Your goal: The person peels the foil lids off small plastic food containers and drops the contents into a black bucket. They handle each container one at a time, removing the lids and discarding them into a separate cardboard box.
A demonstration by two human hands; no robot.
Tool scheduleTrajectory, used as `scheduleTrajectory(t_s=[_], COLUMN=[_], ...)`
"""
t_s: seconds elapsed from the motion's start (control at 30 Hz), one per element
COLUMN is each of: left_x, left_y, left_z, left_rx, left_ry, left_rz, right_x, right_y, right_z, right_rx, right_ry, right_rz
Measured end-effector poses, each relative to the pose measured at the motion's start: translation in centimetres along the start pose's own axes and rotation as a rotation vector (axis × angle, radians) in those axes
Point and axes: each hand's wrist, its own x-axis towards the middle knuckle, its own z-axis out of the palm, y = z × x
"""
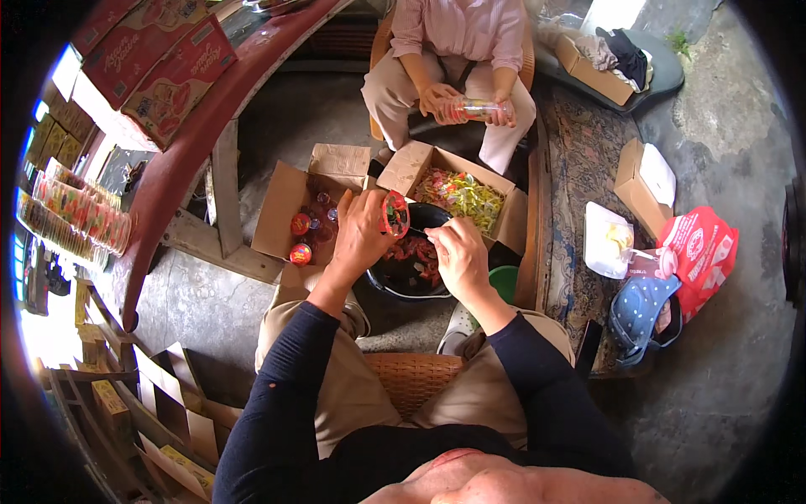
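My left hand (362,230) grips a small clear plastic container with a red rim (396,214), tilted so its mouth faces right. Close by, my right hand (463,258) has thumb and forefinger pinched together; whether something small sits between them is too fine to tell. Below both hands stands a black bucket (393,286) with red wrapped pieces (425,252) inside. To the left, an open cardboard box (275,217) holds several containers with red lids (301,254). Beyond the bucket, another cardboard box (406,165) is filled with yellow and red wrapped pieces (469,198).
Facing me, a seated person (459,57) holds a clear plastic jar (472,110) in both hands. A green basin (504,282) is beside the bucket. Stacked plastic containers (75,214) and printed cartons (164,75) stand left. At right lie a red bag (699,258) and a blue dotted cap (642,315).
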Motion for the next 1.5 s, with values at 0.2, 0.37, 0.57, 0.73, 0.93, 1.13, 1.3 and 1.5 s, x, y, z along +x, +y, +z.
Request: scheduleTrajectory(t_s=[0.2, 0.37, 0.57, 0.73, 0.93, 1.13, 1.3, 1.5], left_x=[-0.2, -0.4, 0.1, -0.5, -0.6, -0.8, -1.1, -0.3], left_y=[0.6, 0.5, 0.9, -0.5, 0.0, -2.0, -1.8, -0.8], left_z=[0.0, 0.0, -0.1, -0.1, -0.2, 0.6, 1.0, 0.1], left_rx=[0.158, 0.202, 0.116, -0.031, -0.143, -0.262, -0.478, -0.296], left_ry=[0.064, 0.067, 0.034, -0.065, -0.118, -0.223, -0.375, -0.298], left_rz=[0.043, 0.058, 0.012, -0.079, -0.127, -0.213, -0.318, -0.254], right_x=[-0.4, -0.8, -0.7, -1.1, -1.5, -1.4, -1.3, -1.1], right_y=[0.1, 0.2, 0.4, -0.1, 0.0, -0.2, 0.1, 0.4], right_z=[0.9, 1.7, 2.2, 2.8, 3.1, 3.3, 4.0, 3.5], right_rx=[-0.13, -0.186, -0.253, -0.319, -0.345, -0.334, -0.331, -0.097], right_ry=[0.025, -0.004, -0.047, -0.075, -0.039, -0.066, -0.09, -0.013], right_rz=[-0.154, -0.181, -0.19, -0.185, -0.183, -0.177, -0.155, 0.015])
